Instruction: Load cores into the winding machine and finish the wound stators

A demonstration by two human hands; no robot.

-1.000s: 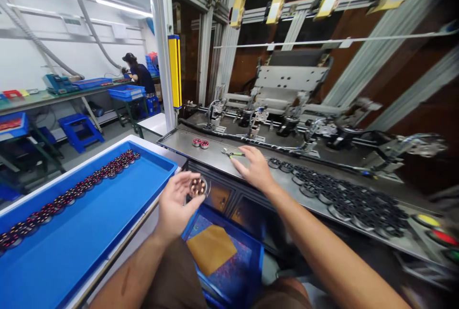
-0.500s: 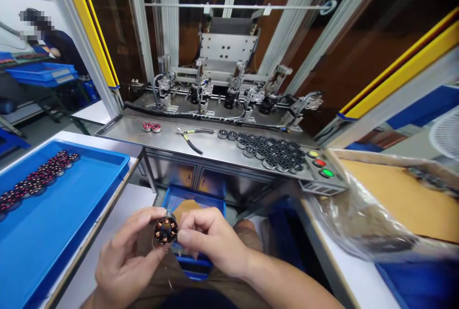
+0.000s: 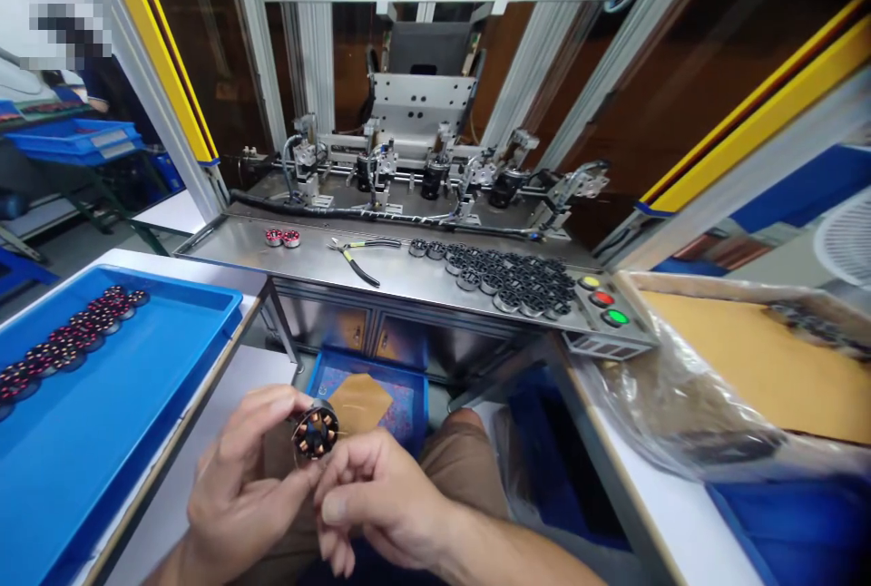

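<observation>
My left hand [image 3: 249, 477] holds a round motor stator [image 3: 317, 432] between thumb and fingers. Copper windings on the stator's black core face me, and a fine wire loops off its left rim. Just right of and below it, my right hand [image 3: 374, 495] is closed, with thumb and fingers curled together close to the stator's lower edge. A thin wire end seems to stick out toward these fingers. Whatever they pinch is too small to make out.
Cutting pliers [image 3: 357, 259], two red-wound stators [image 3: 282, 239] and many black stators [image 3: 510, 278] lie on the metal bench of a winding machine [image 3: 435, 173]. A blue tray [image 3: 156, 368] with wound stators stands left; a plastic-lined box [image 3: 735, 368] stands right. A person [image 3: 129, 87] is far left.
My right hand has moved down and slightly left, from the stator's right side to below it. My left hand keeps hold of the stator. The camera view has shifted slightly.
</observation>
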